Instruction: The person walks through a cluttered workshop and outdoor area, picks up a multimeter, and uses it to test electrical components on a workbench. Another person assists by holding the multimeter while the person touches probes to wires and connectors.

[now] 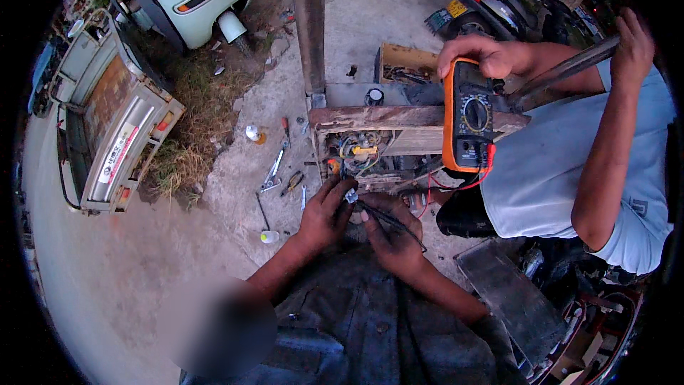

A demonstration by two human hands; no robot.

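My left hand (pixel 324 212) is closed, its fingertips pinching a small whitish piece, perhaps a connector (pixel 350 196). Close beside it, my right hand (pixel 392 232) grips a black cable (pixel 390 219), which trails over the fingers toward the wrist. The two hands nearly meet in front of my chest. Just beyond them lies an opened compartment with colored wires (pixel 360 148) and a yellow part (pixel 365 150). At the right, a co-worker's hand (pixel 481 55) holds up an orange multimeter (pixel 470 117); its red test lead (pixel 490 159) hangs from the lower end.
A wooden beam (pixel 413 117) crosses beyond the compartment, joined to an upright post (pixel 308 28). Wrenches (pixel 273 167), pliers (pixel 291 183) and a small bottle (pixel 269 237) lie on the concrete at left. A wooden toolbox (pixel 410 57) stands farther off. The co-worker's torso (pixel 563 157) fills the right.
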